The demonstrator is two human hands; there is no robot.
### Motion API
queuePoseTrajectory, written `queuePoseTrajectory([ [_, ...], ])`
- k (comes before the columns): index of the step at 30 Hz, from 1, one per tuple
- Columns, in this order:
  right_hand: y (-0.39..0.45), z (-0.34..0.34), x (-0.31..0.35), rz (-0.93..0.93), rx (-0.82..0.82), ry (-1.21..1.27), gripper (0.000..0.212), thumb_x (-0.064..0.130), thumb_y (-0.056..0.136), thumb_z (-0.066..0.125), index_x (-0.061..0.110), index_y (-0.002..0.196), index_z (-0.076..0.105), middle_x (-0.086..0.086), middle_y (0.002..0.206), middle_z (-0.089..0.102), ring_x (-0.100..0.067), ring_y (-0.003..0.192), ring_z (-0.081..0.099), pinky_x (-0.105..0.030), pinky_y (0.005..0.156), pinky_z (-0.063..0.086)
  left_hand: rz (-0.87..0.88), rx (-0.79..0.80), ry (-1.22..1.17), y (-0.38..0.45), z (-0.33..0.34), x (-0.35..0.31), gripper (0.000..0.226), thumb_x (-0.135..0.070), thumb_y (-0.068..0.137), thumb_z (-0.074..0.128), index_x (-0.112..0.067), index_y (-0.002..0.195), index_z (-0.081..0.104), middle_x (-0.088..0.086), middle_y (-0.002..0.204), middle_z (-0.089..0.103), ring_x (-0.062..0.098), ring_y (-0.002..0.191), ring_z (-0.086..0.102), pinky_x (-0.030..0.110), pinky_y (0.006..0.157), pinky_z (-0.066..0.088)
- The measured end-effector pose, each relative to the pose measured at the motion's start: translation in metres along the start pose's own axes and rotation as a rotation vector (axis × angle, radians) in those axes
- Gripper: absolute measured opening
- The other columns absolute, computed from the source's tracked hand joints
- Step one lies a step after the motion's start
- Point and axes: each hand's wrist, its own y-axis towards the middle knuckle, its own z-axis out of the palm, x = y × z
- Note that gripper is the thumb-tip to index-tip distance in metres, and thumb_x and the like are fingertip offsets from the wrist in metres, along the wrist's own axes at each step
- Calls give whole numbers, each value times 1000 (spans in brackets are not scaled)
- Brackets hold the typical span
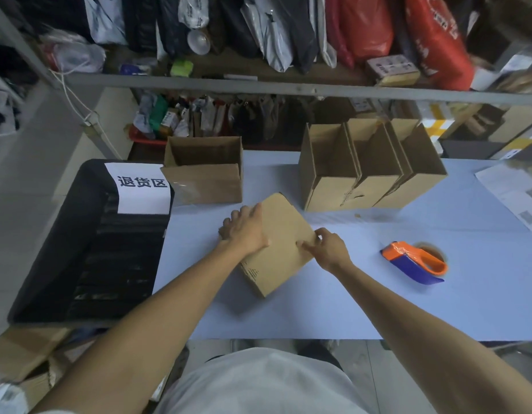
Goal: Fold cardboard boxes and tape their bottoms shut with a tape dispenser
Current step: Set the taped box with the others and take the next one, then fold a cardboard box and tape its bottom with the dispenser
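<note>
**Both hands on the box, tape dispenser waiting off to the right**

A person steadies a small cardboard box [276, 243] near the middle of a pale blue table [318, 312], its long axis running from about 11 o'clock to 5 o'clock. The left hand [247, 231] lies across the box's left edge, fingers curling over the far side. The right hand [329, 248] pinches the right-hand edge, thumb and fingertips closed on the cardboard.

The orange-and-blue tape dispenser [415, 261] lies on the table at 3 o'clock from the box, near the right hand and well apart from the left, handle pointing towards 4 o'clock. By this layout the right hand looks the likelier to reach for it while the left keeps the box pinned.

At 12 o'clock an open box [203, 171] stands upright; at 1 o'clock a row of opened boxes [369, 168] leans together. A black bin [50, 279] with a paper sign sits at 9 o'clock.
</note>
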Motion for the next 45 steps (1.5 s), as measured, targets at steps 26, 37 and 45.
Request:
queuePoseTrajectory([
  [26, -37, 5, -49, 394, 231, 524, 62, 64, 88, 56, 15, 125, 49, -5, 125, 52, -29, 101, 64, -38, 77, 58, -106, 16, 5, 0, 39, -30, 118, -87, 53, 60, -38, 146, 7, 15, 137, 35, 39, 121, 38, 54, 92, 36],
  [37, -26, -46, -104, 153, -95, 366, 27, 36, 95, 58, 20, 116, 62, 5, 105, 64, -15, 92, 57, -19, 64, 39, -114, 73, -290, -6, 77, -75, 119, -77, 77, 53, -23, 151, -23, 22, 148, 37, 43, 126, 47, 46, 100, 42],
  [45, -5, -93, -136, -12, -150, 318, 29, 26, 94, 59, 21, 122, 66, 8, 100, 67, -14, 96, 60, -27, 75, 38, -181, 12, -326, -11, 90, -130, 94, -79, 66, 63, -16, 130, 33, 11, 132, 44, 36, 111, 56, 40, 86, 48],
])
